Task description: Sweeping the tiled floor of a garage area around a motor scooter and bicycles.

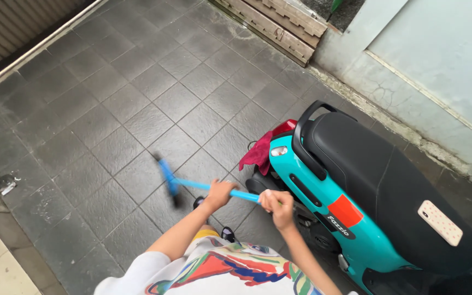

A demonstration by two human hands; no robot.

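Now: left hand (pixel 219 192) and right hand (pixel 276 203) both closed round blue broom (pixel 192 184) handle, just left of teal scooter (pixel 356 218). Broom head blurred, prob. on tiled floor (pixel 110 109). Phone (pixel 440 222) lies on scooter seat.

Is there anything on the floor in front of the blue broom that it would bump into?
Nothing visible. The blue broom, held by the left hand and right hand, has only bare grey tiles ahead. The teal scooter stands off to the right, behind the broom head.
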